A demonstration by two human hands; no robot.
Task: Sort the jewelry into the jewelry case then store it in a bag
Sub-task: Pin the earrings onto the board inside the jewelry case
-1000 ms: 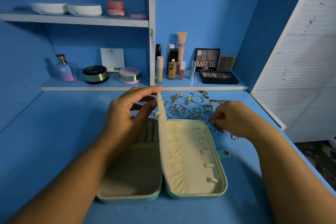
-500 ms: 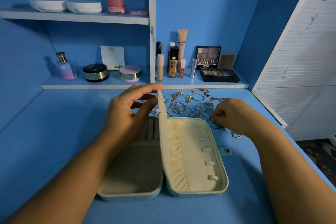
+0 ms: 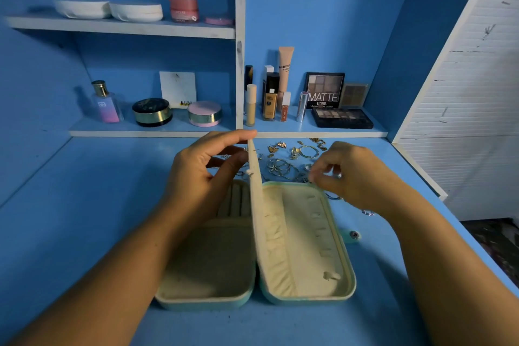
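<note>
Jewelry case lies open on the blue worktop, both cream-lined halves flat, its middle flap standing upright between them. Left hand pinches the flap's far top edge between thumb and fingers. Right hand hovers just past the case's far right corner, fingertips curled on a small silver piece, blurred. Loose jewelry lies scattered behind the case, near the shelf of cosmetics.
</note>
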